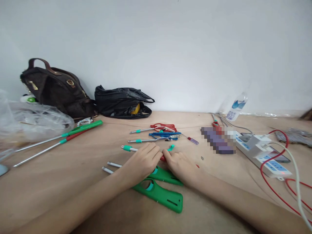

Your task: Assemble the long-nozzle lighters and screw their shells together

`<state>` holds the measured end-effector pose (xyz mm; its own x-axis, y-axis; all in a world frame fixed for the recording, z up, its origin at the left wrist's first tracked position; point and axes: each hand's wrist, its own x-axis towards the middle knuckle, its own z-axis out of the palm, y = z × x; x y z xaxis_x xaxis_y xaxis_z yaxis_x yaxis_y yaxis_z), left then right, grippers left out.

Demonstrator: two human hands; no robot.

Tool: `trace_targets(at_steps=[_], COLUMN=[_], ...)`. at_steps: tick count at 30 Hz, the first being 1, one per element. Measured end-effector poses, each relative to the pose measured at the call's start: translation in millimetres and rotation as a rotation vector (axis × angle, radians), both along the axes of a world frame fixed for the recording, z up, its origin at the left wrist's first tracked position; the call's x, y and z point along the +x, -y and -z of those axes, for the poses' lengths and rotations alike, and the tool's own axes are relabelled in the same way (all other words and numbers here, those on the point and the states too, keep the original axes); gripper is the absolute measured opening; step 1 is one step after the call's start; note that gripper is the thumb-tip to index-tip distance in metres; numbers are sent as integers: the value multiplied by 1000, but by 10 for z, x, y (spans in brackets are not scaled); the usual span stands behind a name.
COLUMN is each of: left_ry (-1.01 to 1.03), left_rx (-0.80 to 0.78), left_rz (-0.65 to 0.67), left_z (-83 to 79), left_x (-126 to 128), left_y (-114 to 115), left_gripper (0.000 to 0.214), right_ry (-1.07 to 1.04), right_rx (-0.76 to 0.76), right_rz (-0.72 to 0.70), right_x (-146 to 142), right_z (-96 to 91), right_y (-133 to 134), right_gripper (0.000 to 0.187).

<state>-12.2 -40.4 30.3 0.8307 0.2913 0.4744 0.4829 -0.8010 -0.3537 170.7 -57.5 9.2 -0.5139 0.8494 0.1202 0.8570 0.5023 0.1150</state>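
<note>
My left hand (145,160) is closed around a red long-reach lighter (162,158), most of which is hidden by my hands. Its metal tube with a teal collar (127,148) sticks out to the left past my fingers. My right hand (181,165) grips the same lighter from the other side, thumb close to my left fingers. A small teal piece (172,148) shows just beyond the right hand. Two green long-reach lighters (168,196) lie under and in front of my hands, metal tubes pointing left.
Beyond my hands lie opened red (165,126) and blue lighter parts (165,134) and a purple-handled screwdriver (193,140). A power strip (265,159) with cables is at right, near a water bottle (237,105). Bags (122,102) and more lighters (85,127) are at left.
</note>
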Motion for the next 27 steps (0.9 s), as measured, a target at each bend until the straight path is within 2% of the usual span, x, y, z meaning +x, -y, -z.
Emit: trace_targets(at_steps=[7,10,12,16,20,23,27], left_ry=[21,13,20,15,-69,-44,-1], left_rx=[-44,-44,-7,35,102,122,117], left_rz=[16,52,44,-91,-92,-15,78], left_z=[21,-54,-147,-293,-246,-142,-34], left_x=[0,-63,-161,-461,-651,-564,-231], left_y=[-20,-93,-188,-476,-717,-704,-398], left_gripper=[32,27,30,40,33,32,31], right_ry=[21,30,16,-3,42,71,88], right_rx=[-15,-19,-23,-4,36,41,55], right_rz=[-38,-4,34,102,136,96,17], right_x=[9,64,122,256,303,249,123], right_z=[-8,-38,-64,-142,-210,-211,-164], right_y=[-23,-82,-136,-239,-262,-216,-109], right_gripper=[17,16,15,19,18,15,13])
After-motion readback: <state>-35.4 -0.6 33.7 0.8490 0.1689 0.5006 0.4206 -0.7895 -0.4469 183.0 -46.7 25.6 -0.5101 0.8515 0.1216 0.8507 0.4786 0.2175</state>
